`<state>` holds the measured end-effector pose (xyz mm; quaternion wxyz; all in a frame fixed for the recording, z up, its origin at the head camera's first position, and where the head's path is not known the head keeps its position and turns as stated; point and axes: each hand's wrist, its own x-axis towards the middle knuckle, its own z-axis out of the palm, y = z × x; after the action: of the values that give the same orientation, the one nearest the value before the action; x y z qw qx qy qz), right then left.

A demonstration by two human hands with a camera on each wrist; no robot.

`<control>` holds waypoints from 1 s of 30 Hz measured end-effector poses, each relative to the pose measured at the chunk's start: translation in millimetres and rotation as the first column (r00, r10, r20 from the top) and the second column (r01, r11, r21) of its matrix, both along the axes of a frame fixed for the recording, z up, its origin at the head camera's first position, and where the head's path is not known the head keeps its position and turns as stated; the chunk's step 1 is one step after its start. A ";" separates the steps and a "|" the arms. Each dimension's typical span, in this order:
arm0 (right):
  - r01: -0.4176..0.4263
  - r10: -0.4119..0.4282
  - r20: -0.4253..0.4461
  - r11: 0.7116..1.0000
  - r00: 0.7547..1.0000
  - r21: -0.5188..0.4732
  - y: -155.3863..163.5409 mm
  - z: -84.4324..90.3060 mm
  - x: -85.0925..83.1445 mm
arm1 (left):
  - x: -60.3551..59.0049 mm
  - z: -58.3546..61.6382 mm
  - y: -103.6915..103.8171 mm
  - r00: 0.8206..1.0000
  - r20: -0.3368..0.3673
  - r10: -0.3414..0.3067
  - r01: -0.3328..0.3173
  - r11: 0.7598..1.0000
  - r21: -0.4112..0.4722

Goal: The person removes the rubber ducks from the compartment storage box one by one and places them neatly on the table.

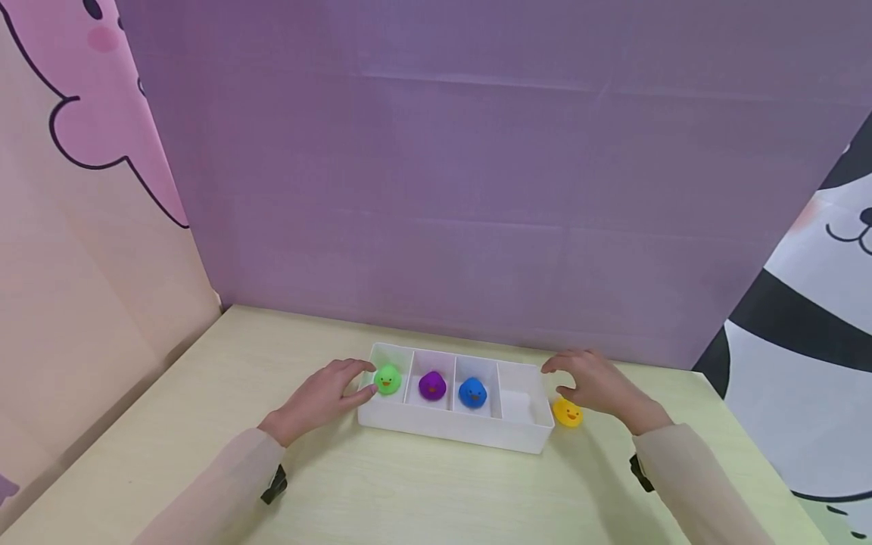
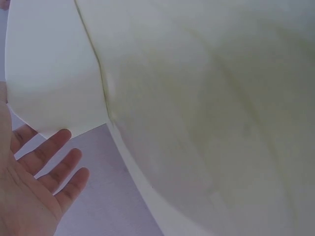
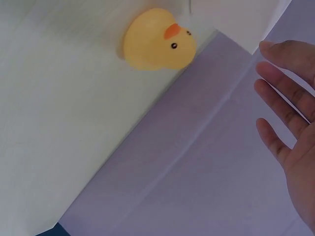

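A long white divided box (image 1: 450, 431) lies on the table. From left to right its compartments hold a green toy duck (image 1: 387, 379), a purple toy duck (image 1: 432, 386) and a blue toy duck (image 1: 473, 393); the rightmost shows its white floor. Outside the box's right end sits a yellow toy duck (image 1: 568, 412), also seen in the right wrist view. My left hand (image 1: 325, 397) is at the box's left end, fingers spread and thumb apart. Fingers apart, my right hand (image 1: 599, 386) hovers by the box's right end, above the yellow duck, and grips nothing.
The pale wooden table (image 1: 436, 499) meets a purple backdrop (image 1: 477, 189) behind the box. A panel with a pink cartoon figure (image 1: 109, 98) stands on the left, and one with a panda (image 1: 804, 378) on the right.
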<state>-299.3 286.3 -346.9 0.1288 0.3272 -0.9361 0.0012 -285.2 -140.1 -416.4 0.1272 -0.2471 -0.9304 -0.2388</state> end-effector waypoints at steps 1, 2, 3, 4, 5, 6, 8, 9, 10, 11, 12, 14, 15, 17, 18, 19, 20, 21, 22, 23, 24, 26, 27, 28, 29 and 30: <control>0.002 -0.002 0.008 1.000 1.000 0.002 -2.4 0.8 0.6 | -0.1 0.0 0.0 1.000 0.000 -0.001 0.001 1.000 -0.001; 0.004 -0.004 0.015 1.000 1.000 0.006 -5.0 1.9 0.9 | -0.2 -0.1 0.1 1.000 -0.001 0.000 0.000 1.000 -0.002; 0.008 -0.008 0.023 1.000 1.000 0.008 -7.7 2.9 1.4 | -0.4 -0.3 0.2 1.000 -0.004 0.000 0.000 1.000 -0.002; 0.008 -0.008 0.029 1.000 1.000 0.009 -10.5 3.8 1.8 | -0.6 -0.6 0.1 1.000 -0.005 0.001 -0.001 1.000 -0.002; 0.006 -0.007 0.033 1.000 0.999 0.010 -13.3 4.8 2.0 | -0.6 -0.5 0.0 1.000 -0.003 0.003 -0.003 1.000 -0.001; 0.004 -0.005 0.035 1.000 0.999 0.012 -16.1 5.4 2.1 | -0.5 -0.5 0.0 1.000 0.000 0.005 -0.005 1.000 0.000; -0.006 0.006 0.035 1.000 0.999 0.013 -21.1 5.5 1.3 | -0.5 -0.6 -0.2 1.000 0.001 0.009 -0.009 1.000 0.002; -0.010 0.009 0.036 1.000 0.999 0.013 -23.4 4.9 0.8 | -0.5 -0.8 -0.2 1.000 -0.002 0.009 -0.009 1.000 0.003; -0.015 0.014 0.037 1.000 0.999 0.015 -25.9 4.4 0.2 | -0.5 -0.8 -0.3 1.000 -0.001 0.008 -0.008 1.000 0.004; -0.018 0.018 0.038 1.000 0.999 0.017 -28.3 3.8 -0.4 | -0.5 -0.9 -0.3 1.000 -0.002 0.006 -0.006 1.000 0.005; -0.023 0.022 0.040 1.000 0.999 0.018 -30.7 3.2 -1.3 | -0.7 -1.2 -0.3 1.000 -0.004 0.003 -0.003 1.000 0.007; -0.035 0.034 0.043 0.999 0.998 0.017 -35.7 2.5 -2.4 | -1.3 -1.8 -0.5 1.000 -0.008 -0.003 0.003 1.000 0.009; -0.043 0.042 0.043 0.999 0.998 0.016 -38.3 2.4 -2.7 | -1.6 -2.2 -0.5 1.000 -0.010 -0.004 0.004 1.000 0.010; -0.063 0.063 0.034 0.998 0.997 0.015 -43.4 2.2 -3.7 | -1.9 -2.6 -0.7 1.000 -0.009 -0.008 0.008 1.000 0.010; -0.074 0.073 0.031 0.997 0.997 0.013 -45.9 2.1 -4.1 | -2.0 -2.8 -0.7 1.000 -0.009 -0.008 0.008 1.000 0.010; -0.082 0.081 0.029 0.997 0.996 0.009 -48.3 2.0 -4.4 | -2.0 -2.6 -0.7 1.000 -0.006 -0.006 0.006 1.000 0.010; -0.089 0.089 0.028 0.996 0.996 0.007 -50.8 1.7 -5.0 | -1.8 -2.4 -0.7 1.000 -0.005 -0.005 0.005 1.000 0.009; -0.096 0.096 0.028 0.995 0.995 0.005 -53.2 1.5 -5.4 | -1.7 -2.2 -0.6 1.000 -0.003 -0.004 0.004 1.000 0.008; -0.106 0.105 0.024 0.994 0.994 0.008 -55.4 1.1 -6.0 | -1.5 -1.9 -0.5 1.000 0.000 -0.002 0.002 1.000 0.007; -0.111 0.111 0.025 0.994 0.994 0.005 -57.7 0.8 -6.5 | -1.4 -1.4 -0.3 1.000 0.005 0.002 -0.002 1.000 0.008; -0.117 0.116 0.025 0.993 0.993 0.004 -59.8 0.3 -7.2 | -1.5 -1.3 -0.2 1.000 0.006 0.002 -0.002 1.000 0.007; -0.132 0.132 0.019 0.991 0.991 0.005 -63.9 -1.2 -9.0 | -1.5 -1.5 -0.1 1.000 0.005 0.001 -0.001 1.000 0.006; -0.141 0.141 0.013 0.990 0.990 0.009 -65.8 -2.1 -9.9 | -1.5 -1.6 -0.1 1.000 0.009 0.003 -0.003 1.000 0.008; -0.148 0.148 0.009 0.989 0.989 0.009 -67.8 -2.6 -10.5 | -1.6 -1.8 -0.2 1.000 0.010 0.004 -0.004 1.000 0.008; -0.153 0.153 0.007 0.988 0.988 0.008 -69.8 -3.2 -11.3 | -1.7 -2.1 -0.4 1.000 0.012 0.006 -0.006 1.000 0.007; -0.162 0.162 0.004 0.987 0.987 0.008 -71.8 -3.7 -12.0 | -1.9 -2.5 -0.6 1.000 0.012 0.006 -0.006 1.000 0.007</control>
<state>-311.3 214.5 -350.6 0.1254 0.4026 -0.9067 0.0083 -287.1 -140.7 -418.9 0.1232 -0.2423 -0.9311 -0.2433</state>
